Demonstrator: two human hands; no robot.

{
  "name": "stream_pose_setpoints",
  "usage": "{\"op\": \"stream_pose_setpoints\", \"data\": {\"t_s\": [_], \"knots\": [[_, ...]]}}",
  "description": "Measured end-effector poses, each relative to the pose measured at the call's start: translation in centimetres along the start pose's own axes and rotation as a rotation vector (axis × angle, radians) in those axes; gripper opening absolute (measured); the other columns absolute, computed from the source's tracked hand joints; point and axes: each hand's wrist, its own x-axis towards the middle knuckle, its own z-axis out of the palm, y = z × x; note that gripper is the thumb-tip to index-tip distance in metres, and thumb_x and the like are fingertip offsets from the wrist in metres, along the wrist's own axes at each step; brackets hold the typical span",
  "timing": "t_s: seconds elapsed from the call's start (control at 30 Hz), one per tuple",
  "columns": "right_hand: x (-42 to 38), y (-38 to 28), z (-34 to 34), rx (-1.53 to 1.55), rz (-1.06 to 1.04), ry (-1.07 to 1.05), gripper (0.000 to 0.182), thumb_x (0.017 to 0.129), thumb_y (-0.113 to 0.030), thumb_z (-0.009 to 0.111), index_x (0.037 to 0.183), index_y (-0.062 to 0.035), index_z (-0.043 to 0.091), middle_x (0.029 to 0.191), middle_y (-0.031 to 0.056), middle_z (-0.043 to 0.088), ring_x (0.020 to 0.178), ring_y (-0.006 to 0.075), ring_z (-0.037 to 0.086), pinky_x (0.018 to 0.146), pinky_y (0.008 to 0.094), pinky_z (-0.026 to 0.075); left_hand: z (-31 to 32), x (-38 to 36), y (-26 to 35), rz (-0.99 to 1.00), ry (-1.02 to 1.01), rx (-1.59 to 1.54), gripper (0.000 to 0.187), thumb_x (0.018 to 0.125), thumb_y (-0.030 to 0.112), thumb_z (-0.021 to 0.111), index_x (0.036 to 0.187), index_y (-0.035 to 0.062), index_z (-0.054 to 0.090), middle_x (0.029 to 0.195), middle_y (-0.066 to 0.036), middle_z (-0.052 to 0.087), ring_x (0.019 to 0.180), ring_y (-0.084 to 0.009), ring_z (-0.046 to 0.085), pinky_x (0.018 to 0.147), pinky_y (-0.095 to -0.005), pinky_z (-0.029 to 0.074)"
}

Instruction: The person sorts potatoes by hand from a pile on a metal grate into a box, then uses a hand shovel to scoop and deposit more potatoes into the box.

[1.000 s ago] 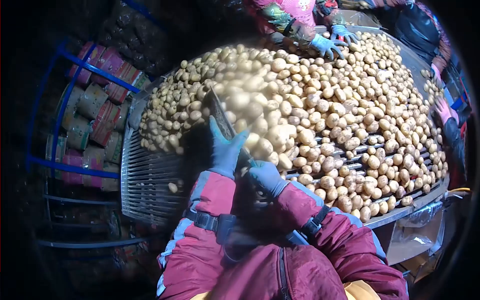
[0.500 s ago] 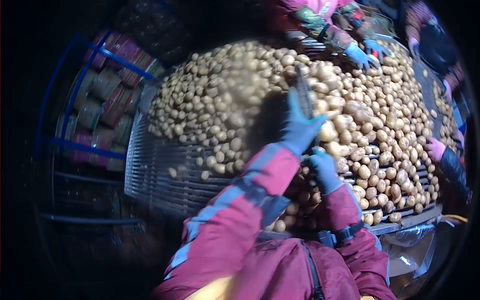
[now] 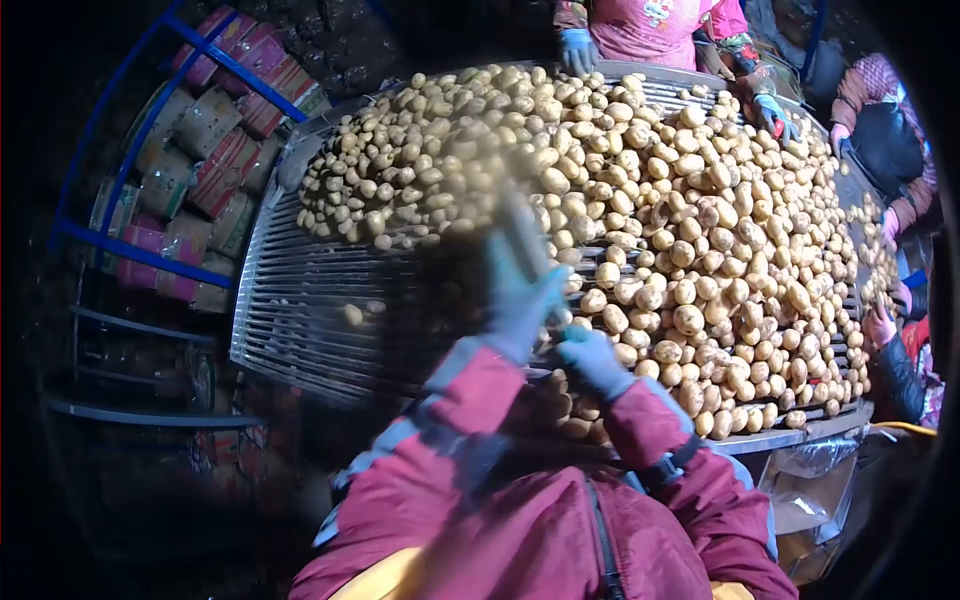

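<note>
Both my hands are gloved in blue and close together over the potatoes at the slatted table's near side. My left hand, blurred by motion, has its thumb and fingers on either side of a flat, grey, board-like tool. Lower and to the right, my right hand is wrapped round the tool's near end. The tool slants up and away to the left; its exact kind is blurred. Potatoes lie thickly to the right and beyond it, with a few smeared ones at its far end.
Bare metal slats show at left, with a loose potato on them. Stacked cartons stand behind a blue frame. Across the table a person in a pink apron has gloved hands at the potatoes; other people work at right.
My hands and the tool have shifted left across the view, and potatoes near the tool have moved. The view has turned somewhat. The person opposite now has their hands farther apart.
</note>
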Motion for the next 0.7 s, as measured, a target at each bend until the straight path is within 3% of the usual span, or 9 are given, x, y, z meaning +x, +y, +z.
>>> {"op": "stream_pose_setpoints", "data": {"t_s": [0.03, 0.1, 0.2, 0.27, 0.37, 0.43, 0.5, 0.63, 0.7], "knots": [[1.1, -1.8, 3.2, -0.280, 0.235, -0.059, 0.020, 0.081, -0.016, 0.070, 0.097, -0.0030, 0.071, 0.090, 0.0099, 0.069, 0.085, 0.0236, 0.069, 0.075, 0.0368, 0.056, -3.5, -0.9, -0.6, -0.098, 0.034, -0.144, 0.109, 0.085, 0.019, 0.077, 0.160, -0.0062, 0.002, 0.166, -0.023, 0.017, 0.153, -0.0297, 0.021, 0.124, -0.0380, 0.022], [2.2, -1.4, 8.9, -0.093, 0.152, -0.164, 0.018, 0.083, -0.015, 0.065, 0.096, -0.0032, 0.070, 0.073, 0.0084, 0.066, 0.065, 0.0194, 0.064, 0.065, 0.0375, 0.055, -10.1, -2.7, -0.2, -0.120, 0.126, -0.060, 0.104, 0.089, 0.023, 0.074, 0.161, -0.0054, 0.004, 0.168, -0.022, 0.013, 0.154, -0.0282, 0.017, 0.125, -0.0370, 0.016], [3.7, 0.4, 16.9, 0.155, 0.363, -0.294, 0.016, 0.084, -0.018, 0.067, 0.090, -0.0033, 0.067, 0.069, 0.0035, 0.059, 0.059, 0.0135, 0.056, 0.054, 0.0336, 0.049, -19.3, -4.0, -6.4, -0.107, 0.215, 0.126, 0.096, 0.092, 0.012, 0.070, 0.163, 0.0010, 0.005, 0.163, -0.015, 0.023, 0.144, -0.0246, 0.034, 0.118, -0.0354, 0.032], [3.7, -0.5, 19.7, 0.137, 0.392, -0.397, 0.007, 0.086, -0.012, 0.064, 0.085, -0.0060, 0.061, 0.063, 0.0022, 0.057, 0.052, 0.0116, 0.058, 0.045, 0.0298, 0.049, -22.2, -5.2, -6.4, -0.160, 0.269, -0.025, 0.100, 0.090, 0.019, 0.075, 0.160, -0.0052, 0.009, 0.166, -0.023, 0.017, 0.153, -0.0292, 0.019, 0.125, -0.0394, 0.018], [3.5, 1.6, 21.8, 0.058, 0.444, -0.318, 0.013, 0.085, -0.015, 0.066, 0.090, -0.0040, 0.066, 0.066, 0.0033, 0.060, 0.056, 0.0122, 0.058, 0.051, 0.0310, 0.048, -23.7, -6.7, -11.9, -0.208, 0.284, 0.033, 0.096, 0.091, 0.007, 0.068, 0.164, 0.0057, 0.005, 0.161, -0.014, 0.028, 0.140, -0.0245, 0.039, 0.113, -0.0347, 0.039], [3.3, 6.8, 21.4, -0.026, 0.283, -0.148, 0.019, 0.083, -0.019, 0.067, 0.091, -0.0022, 0.070, 0.069, 0.0063, 0.063, 0.060, 0.0158, 0.061, 0.056, 0.0357, 0.050, -21.3, -6.9, -12.3, -0.185, 0.245, 0.015, 0.098, 0.090, 0.011, 0.070, 0.163, 0.0028, 0.006, 0.161, -0.016, 0.029, 0.141, -0.0263, 0.039, 0.115, -0.0363, 0.037], [1.5, 2.2, 16.9, -0.133, 0.498, -0.130, 0.023, 0.082, -0.019, 0.067, 0.098, -0.0050, 0.074, 0.077, 0.0122, 0.069, 0.071, 0.0233, 0.067, 0.070, 0.0416, 0.054, -15.8, -5.8, -6.5, -0.203, 0.170, -0.181, 0.103, 0.087, 0.019, 0.077, 0.161, -0.0023, 0.009, 0.162, -0.021, 0.027, 0.147, -0.0300, 0.031, 0.120, -0.0390, 0.029], [0.2, 3.5, 9.9, -0.122, 0.133, 0.094, 0.022, 0.082, -0.014, 0.069, 0.102, -0.0113, 0.076, 0.092, 0.0119, 0.071, 0.079, 0.0307, 0.069, 0.073, 0.0391, 0.056, -7.6, -2.2, -5.7, -0.025, 0.009, -0.016, 0.115, 0.079, 0.033, 0.086, 0.158, -0.0085, 0.013, 0.160, -0.027, 0.030, 0.150, -0.0346, 0.028, 0.123, -0.0425, 0.025], [-0.7, 2.1, 8.1, -0.103, 0.241, 0.166, 0.020, 0.082, -0.013, 0.069, 0.101, -0.0109, 0.076, 0.090, 0.0115, 0.070, 0.077, 0.0299, 0.068, 0.072, 0.0387, 0.056, -5.6, -1.8, -6.1, 0.066, -0.083, -0.110, 0.111, 0.082, 0.029, 0.082, 0.160, -0.0060, 0.012, 0.162, -0.027, 0.026, 0.149, -0.0331, 0.029, 0.121, -0.0425, 0.026]]}}
